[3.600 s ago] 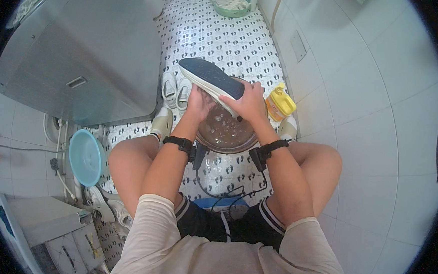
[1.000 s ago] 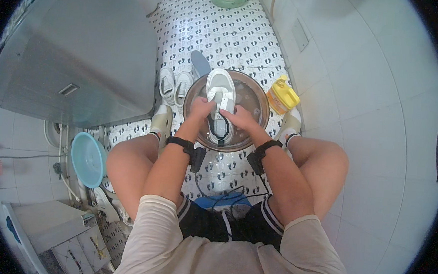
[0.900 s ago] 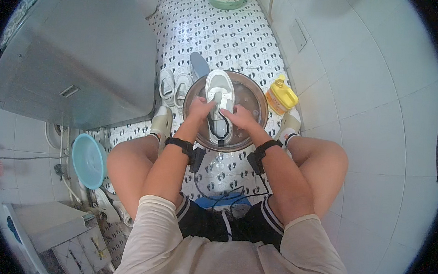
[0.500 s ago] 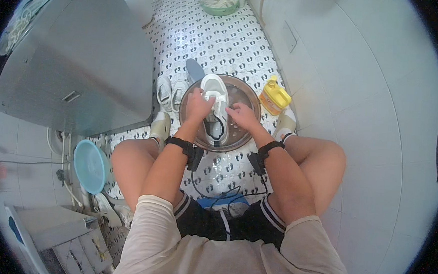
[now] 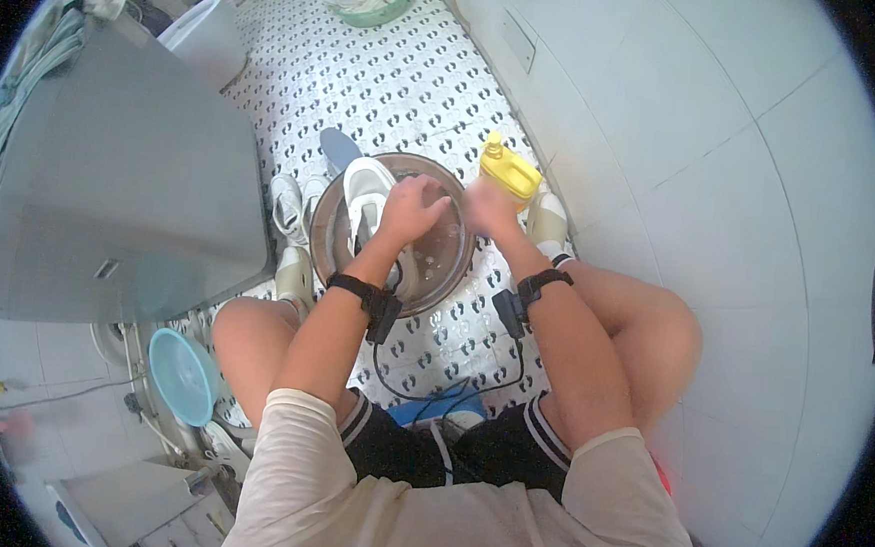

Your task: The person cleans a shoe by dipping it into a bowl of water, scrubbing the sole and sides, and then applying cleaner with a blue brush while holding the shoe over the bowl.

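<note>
A white shoe (image 5: 368, 184) with a dark lace leans inside the round brownish basin (image 5: 320, 261), which holds water with some bubbles. My left hand (image 5: 414, 210) hovers over the basin at the shoe's right side, thumb apart from the fingers and nothing in it. Whether it touches the shoe I cannot tell. At the basin's right rim is my right hand (image 5: 488, 208), smeared by motion, so its fingers do not show clearly. Just beyond it stands a yellow jug (image 5: 510, 173) with a pump-like top.
A pair of white shoes (image 5: 287, 204) and a blue-grey sole-shaped piece (image 5: 340, 148) lie left of the basin. A large grey appliance (image 5: 132, 185) fills the left side. A light-blue tub (image 5: 183, 373) is lower left; a green basin (image 5: 378, 14) with cloth sits far back.
Both hands have come off the shoe. My left hand moved right over the water, and my right hand went to the basin's right rim by the jug. The view has shifted.
</note>
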The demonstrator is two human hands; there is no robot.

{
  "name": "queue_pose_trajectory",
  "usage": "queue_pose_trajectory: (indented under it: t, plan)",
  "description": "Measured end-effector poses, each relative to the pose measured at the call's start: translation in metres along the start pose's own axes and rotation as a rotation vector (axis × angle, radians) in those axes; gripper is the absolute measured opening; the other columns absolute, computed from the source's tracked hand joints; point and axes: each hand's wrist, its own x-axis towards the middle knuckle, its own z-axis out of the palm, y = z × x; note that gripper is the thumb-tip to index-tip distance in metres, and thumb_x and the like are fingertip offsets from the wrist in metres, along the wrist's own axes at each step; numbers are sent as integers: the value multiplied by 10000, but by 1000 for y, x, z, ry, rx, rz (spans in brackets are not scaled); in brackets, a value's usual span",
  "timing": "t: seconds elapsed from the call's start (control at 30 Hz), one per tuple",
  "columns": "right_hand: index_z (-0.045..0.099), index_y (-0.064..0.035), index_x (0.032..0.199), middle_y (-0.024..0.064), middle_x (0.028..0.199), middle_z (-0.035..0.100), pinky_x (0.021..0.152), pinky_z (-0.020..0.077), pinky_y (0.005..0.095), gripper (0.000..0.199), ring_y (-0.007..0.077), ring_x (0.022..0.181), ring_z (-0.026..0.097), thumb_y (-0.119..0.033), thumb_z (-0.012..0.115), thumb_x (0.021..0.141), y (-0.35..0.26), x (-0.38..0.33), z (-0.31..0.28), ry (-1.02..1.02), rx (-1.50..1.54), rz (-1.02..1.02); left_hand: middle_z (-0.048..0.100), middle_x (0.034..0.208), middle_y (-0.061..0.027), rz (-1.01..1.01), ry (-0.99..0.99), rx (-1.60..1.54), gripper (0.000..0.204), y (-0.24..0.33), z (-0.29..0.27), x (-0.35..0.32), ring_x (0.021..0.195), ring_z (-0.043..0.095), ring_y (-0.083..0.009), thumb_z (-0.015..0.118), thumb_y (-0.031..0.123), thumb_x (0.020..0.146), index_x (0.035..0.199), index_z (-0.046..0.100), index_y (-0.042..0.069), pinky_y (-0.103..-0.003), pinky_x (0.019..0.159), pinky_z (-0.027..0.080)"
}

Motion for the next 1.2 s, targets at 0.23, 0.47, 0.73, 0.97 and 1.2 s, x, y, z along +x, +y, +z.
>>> queue_pose_trajectory:
  t: [0.23,0.47,0.73,0.97,1.2]
  plan:
    - [591,-5,970,68,783,614,491,474,243,246,124,608,587,-220,550,857,35,22,-16,-10,240,332,540,1105,-165,68,47,148,384,-3,20,29,1077,468,-348,690,337,718,1008,611,98,-427,932,370]
    - [662,10,801,162,730,655,706,495,352,233,265,742,646,-214,634,741,95,49,1,-29,-140,157,528,1146,-98,132,19,324,373,-11,42,48,1244,329,-361,658,440,733,959,646,144,-580,1024,181]
    - [637,-8,760,143,751,632,643,474,389,259,275,720,625,-256,694,715,126,65,33,-325,-501,215,548,1066,-39,79,-27,347,324,-17,44,63,1193,372,-302,654,455,710,829,655,154,-582,1045,91]
    - [636,-27,789,161,837,626,681,471,394,290,300,792,622,-310,675,741,146,56,56,-178,-642,342,563,1018,-18,91,33,318,297,-14,50,65,1157,400,-270,662,437,690,777,657,154,-562,1029,124]
    - [606,-47,920,189,864,626,741,468,428,198,344,826,610,-213,533,843,147,40,43,-80,-251,142,565,982,-11,140,108,294,272,-15,50,63,1102,433,-238,665,396,699,815,648,151,-551,1024,148]
